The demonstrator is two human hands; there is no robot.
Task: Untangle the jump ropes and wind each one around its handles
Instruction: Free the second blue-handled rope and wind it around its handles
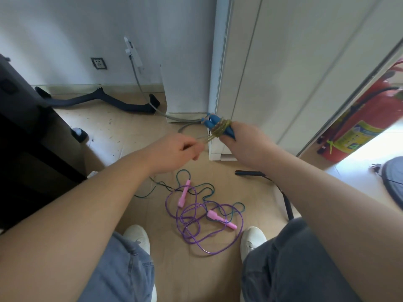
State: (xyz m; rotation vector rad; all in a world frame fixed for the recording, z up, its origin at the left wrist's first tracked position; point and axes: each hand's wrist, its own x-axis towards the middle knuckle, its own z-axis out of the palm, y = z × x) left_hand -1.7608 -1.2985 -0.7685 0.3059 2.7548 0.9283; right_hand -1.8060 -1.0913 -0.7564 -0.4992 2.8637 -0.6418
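Head cam: right hand point(246, 147) grips rope-wrapped blue handles point(220, 127), left hand point(174, 152) pinches the rope point(207, 138) taut, purple rope point(205, 219) on floor.

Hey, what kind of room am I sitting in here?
Probably a home or small gym room, near a doorway. On the floor lie a black cable-machine handle bar and tangled jump ropes, a wall socket sits low on the wall, and a red fire extinguisher stands beyond the door.
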